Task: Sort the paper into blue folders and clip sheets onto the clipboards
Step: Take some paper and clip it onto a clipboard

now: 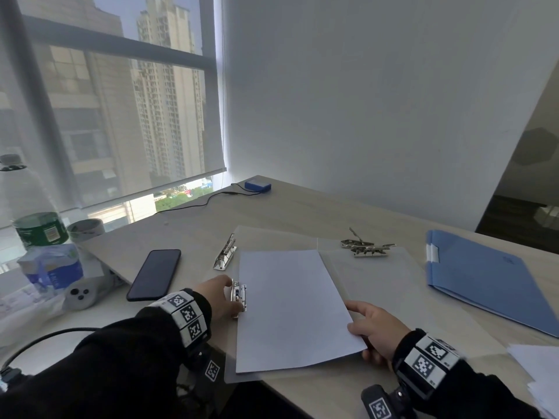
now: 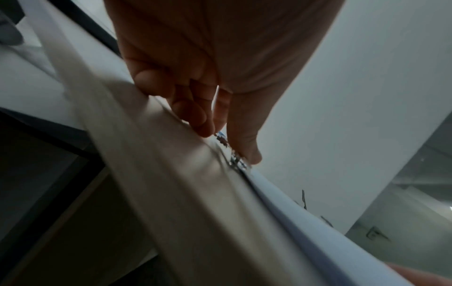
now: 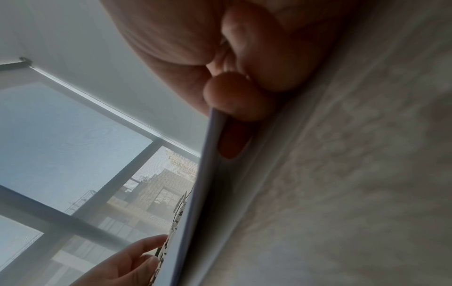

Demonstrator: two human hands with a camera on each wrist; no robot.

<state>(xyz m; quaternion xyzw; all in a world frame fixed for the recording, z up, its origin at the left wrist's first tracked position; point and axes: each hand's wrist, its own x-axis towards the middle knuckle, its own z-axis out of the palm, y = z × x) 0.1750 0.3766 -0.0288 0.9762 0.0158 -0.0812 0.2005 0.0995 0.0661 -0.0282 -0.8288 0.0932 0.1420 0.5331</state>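
Note:
A stack of white paper (image 1: 293,306) lies on a translucent clipboard (image 1: 242,378) at the desk's near edge. My left hand (image 1: 229,297) grips the clipboard's metal clip (image 1: 239,297) at the paper's left edge; in the left wrist view the thumb and fingers (image 2: 203,123) close on the clip (image 2: 233,154). My right hand (image 1: 360,323) pinches the paper's right edge, thumb on top. In the right wrist view its fingers (image 3: 234,100) sit against the paper's edge (image 3: 193,203). A closed blue folder (image 1: 484,282) lies at the right.
Two more translucent clipboards lie behind, one with its clip (image 1: 225,252) at the left, one with its clip (image 1: 367,247) at the back. A black phone (image 1: 154,275), bottles (image 1: 39,228) and a grey controller (image 1: 81,294) stand left. Loose paper (image 1: 541,367) sits far right.

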